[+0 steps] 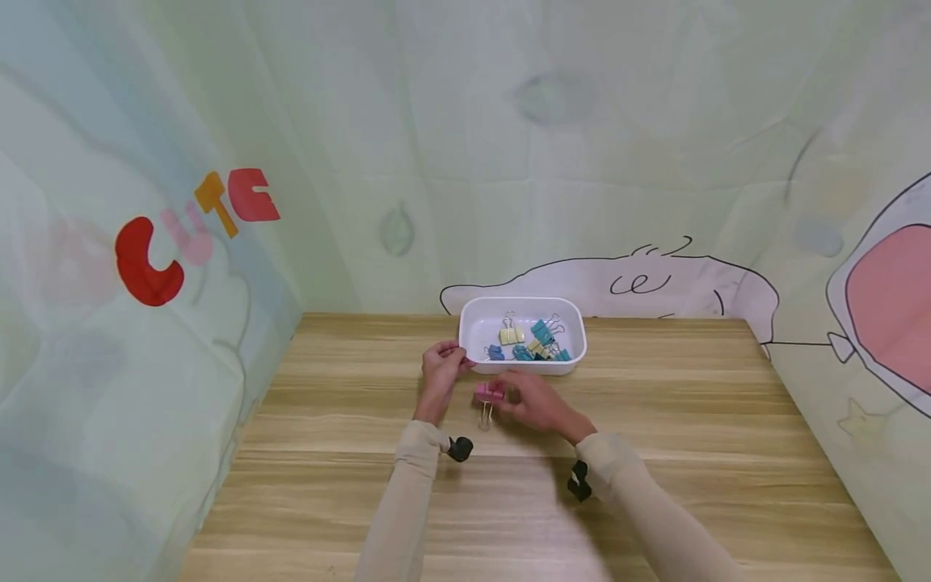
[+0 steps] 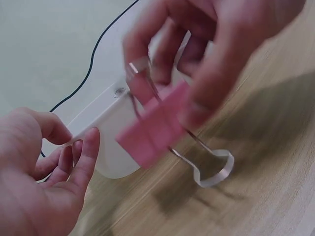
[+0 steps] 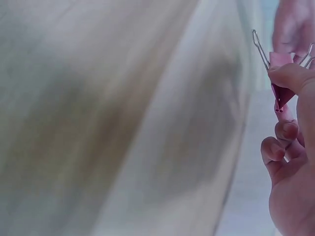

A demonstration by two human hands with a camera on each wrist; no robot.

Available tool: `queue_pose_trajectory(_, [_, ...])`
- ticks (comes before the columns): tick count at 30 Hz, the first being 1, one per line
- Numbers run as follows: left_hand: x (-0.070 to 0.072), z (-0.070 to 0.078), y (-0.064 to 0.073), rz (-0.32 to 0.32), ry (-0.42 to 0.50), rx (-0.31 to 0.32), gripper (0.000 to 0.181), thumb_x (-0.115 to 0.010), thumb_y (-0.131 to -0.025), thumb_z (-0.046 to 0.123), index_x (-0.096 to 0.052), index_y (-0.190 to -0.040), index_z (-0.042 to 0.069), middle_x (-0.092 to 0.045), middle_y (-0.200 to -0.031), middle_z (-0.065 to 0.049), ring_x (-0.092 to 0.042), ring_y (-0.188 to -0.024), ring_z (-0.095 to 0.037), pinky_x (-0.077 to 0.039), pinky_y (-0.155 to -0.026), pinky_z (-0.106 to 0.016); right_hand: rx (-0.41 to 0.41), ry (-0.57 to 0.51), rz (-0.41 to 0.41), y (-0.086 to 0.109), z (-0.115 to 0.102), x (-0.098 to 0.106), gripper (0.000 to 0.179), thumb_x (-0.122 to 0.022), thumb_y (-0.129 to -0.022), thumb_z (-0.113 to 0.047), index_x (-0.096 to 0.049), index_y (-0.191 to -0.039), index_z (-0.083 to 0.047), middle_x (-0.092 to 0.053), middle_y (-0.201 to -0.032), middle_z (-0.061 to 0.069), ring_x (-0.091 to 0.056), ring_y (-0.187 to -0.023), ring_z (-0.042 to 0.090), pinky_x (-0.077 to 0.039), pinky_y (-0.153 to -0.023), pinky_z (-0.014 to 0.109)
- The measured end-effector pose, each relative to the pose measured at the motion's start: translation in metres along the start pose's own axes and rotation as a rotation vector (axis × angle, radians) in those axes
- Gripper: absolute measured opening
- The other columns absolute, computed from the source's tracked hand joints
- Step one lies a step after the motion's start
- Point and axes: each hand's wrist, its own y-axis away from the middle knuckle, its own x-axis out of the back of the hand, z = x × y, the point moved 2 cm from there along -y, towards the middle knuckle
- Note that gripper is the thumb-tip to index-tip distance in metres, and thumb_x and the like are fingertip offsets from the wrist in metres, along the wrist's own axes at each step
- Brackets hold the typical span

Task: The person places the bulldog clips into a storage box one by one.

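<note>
A pink binder clip [image 1: 483, 394] is pinched between the thumb and fingers of my right hand [image 1: 537, 400], in front of a white plastic tray [image 1: 502, 368]. In the left wrist view the clip [image 2: 152, 128] shows both wire handles swung apart, one towards the fingers and one out over the table. My left hand [image 1: 440, 376] grips the tray's near left corner, thumb on top of the rim and fingers below. The right wrist view catches the pink clip [image 3: 281, 60] end-on at the right edge.
Inside the tray lie several binder clips: a yellow clip [image 1: 511, 335], a teal clip [image 1: 541, 331], a blue clip [image 1: 495, 353] and others overlapping. The tray stands at the back of the wood-grain table [image 1: 349, 453], against a printed curtain [image 1: 349, 162].
</note>
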Motion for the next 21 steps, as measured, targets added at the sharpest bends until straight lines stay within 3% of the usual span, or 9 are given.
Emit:
queue_pose_trajectory(7, [0.000,-0.001,-0.001,-0.014,0.020,0.001,0.036,-0.056,-0.095,-0.011,-0.054,-0.129,-0.022,-0.059,-0.111,-0.028,-0.065,-0.070,-0.013,-0.063,-0.066,-0.017,0.047,0.040,0.085,-0.012,-0.010,0.027,0.024,-0.083,-0.091,-0.011,-0.075,-0.114,-0.010,-0.076,-0.105,0.004,-0.069,-0.097,0.023,-0.060,-0.085,0.036])
queue_pose_trajectory(10, [0.001,0.000,0.000,-0.016,0.016,-0.009,0.037,-0.057,-0.094,-0.011,-0.054,-0.129,-0.023,-0.059,-0.112,-0.029,-0.066,-0.072,-0.015,-0.064,-0.068,-0.018,0.049,0.056,0.124,-0.020,-0.013,0.042,0.023,-0.084,-0.091,-0.011,-0.076,-0.112,-0.008,-0.077,-0.106,0.007,-0.070,-0.099,0.026,-0.062,-0.086,0.041])
queue_pose_trajectory(16, [0.001,0.000,0.002,-0.011,0.003,-0.031,0.035,-0.058,-0.092,-0.010,-0.056,-0.125,-0.022,-0.062,-0.108,-0.029,-0.068,-0.077,-0.020,-0.066,-0.070,-0.021,-0.023,0.077,0.162,-0.033,-0.014,0.067,0.024,-0.082,-0.094,-0.015,-0.075,-0.116,-0.006,-0.074,-0.116,0.014,-0.068,-0.103,0.032,-0.061,-0.085,0.045])
queue_pose_trajectory(21, [0.001,-0.001,-0.001,-0.015,-0.025,0.018,0.037,-0.058,-0.096,-0.008,-0.055,-0.132,-0.019,-0.061,-0.110,-0.024,-0.067,-0.081,-0.020,-0.067,-0.079,-0.026,-0.104,0.042,0.200,-0.040,-0.012,0.082,0.030,-0.082,-0.094,-0.017,-0.073,-0.121,-0.005,-0.070,-0.124,0.018,-0.066,-0.108,0.041,-0.065,-0.084,0.046])
